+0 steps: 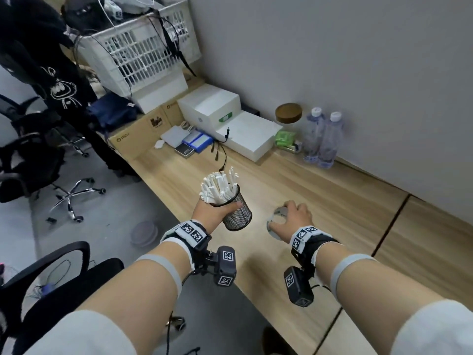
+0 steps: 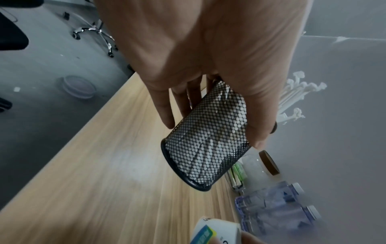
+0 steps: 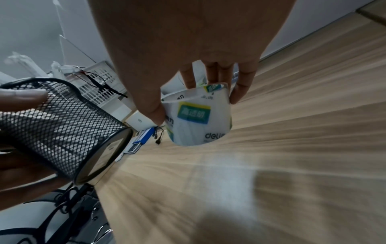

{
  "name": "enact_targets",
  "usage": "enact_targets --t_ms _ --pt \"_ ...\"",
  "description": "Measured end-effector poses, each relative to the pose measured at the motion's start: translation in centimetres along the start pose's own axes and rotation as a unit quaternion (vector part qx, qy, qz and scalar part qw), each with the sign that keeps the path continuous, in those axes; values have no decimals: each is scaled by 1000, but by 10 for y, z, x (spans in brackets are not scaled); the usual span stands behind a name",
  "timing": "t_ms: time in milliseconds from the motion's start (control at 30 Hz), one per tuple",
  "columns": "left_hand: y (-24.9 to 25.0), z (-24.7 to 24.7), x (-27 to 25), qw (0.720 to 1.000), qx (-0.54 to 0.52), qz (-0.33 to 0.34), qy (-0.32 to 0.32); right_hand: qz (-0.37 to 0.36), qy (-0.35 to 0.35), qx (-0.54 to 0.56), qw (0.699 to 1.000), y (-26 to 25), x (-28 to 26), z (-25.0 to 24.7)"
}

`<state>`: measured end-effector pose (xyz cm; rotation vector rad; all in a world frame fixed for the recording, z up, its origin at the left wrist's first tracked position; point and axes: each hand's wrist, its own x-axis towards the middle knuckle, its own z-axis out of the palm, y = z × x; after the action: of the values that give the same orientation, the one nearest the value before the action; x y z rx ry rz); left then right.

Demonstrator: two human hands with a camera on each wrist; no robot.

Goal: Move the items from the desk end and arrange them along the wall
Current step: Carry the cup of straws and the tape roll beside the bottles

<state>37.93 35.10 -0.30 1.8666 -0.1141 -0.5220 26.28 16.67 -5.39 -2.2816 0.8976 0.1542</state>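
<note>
My left hand grips a black mesh pen cup packed with white sticks, holding it tilted above the wooden desk. In the left wrist view the mesh pen cup lies between my thumb and fingers. My right hand grips a white tape roll from above, a little over the desk; in the right wrist view the tape roll carries a green and blue label and is pinched between thumb and fingers. Along the wall stand two water bottles, a cork-lidded jar and green packets.
White boxes, cardboard boxes, small devices with a black cable and a white crate fill the far desk end. Office chairs stand on the floor at left. Bare desk runs along the wall at right.
</note>
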Motion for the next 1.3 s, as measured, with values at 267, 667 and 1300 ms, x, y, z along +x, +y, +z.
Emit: enact_targets --t_ms 267,667,1300 --pt "12 32 123 996 20 -37 -83 89 7 -23 996 -10 89 -7" --pt "24 108 290 961 129 86 -227 273 65 -33 959 -26 171 -8" --pt "29 141 363 915 316 132 -212 283 84 -92 951 -49 293 -8"
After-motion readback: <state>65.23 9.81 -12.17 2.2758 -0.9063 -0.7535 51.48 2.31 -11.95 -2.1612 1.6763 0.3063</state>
